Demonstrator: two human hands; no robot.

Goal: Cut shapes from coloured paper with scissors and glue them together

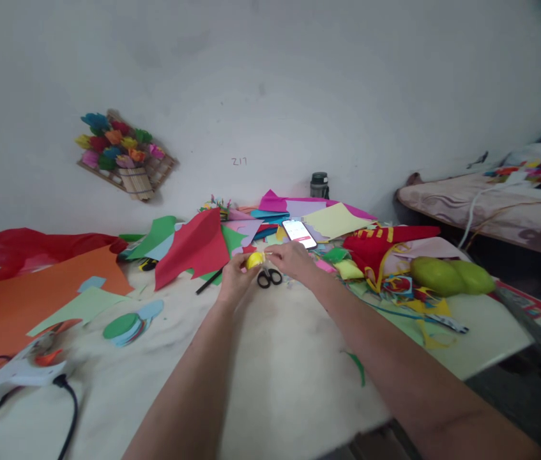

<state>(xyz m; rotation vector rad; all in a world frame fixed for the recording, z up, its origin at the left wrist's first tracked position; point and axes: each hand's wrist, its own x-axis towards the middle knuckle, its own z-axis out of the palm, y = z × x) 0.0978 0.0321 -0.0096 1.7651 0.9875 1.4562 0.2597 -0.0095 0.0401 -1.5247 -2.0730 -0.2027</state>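
A small, rounded yellow piece (254,260), felt or paper, sits in the fingers of my left hand (236,278). My right hand (292,259) is closed in a pinch just to the right of it, at a thin pale bit by the yellow edge; that bit is too small to name. Black-handled scissors (269,277) lie on the table directly below both hands, their blades hidden. Left of my left hand rests a thin black stick (209,282). A phone with a lit screen (299,234) lies beyond my right hand.
At the left are a stack of felt circles (122,327), an orange sheet (59,287) and a white hot glue gun-like device (16,377) with black cords. Red sheets (196,246), scraps, green fruit (449,276) and a bottle (319,185) crowd the back and right.
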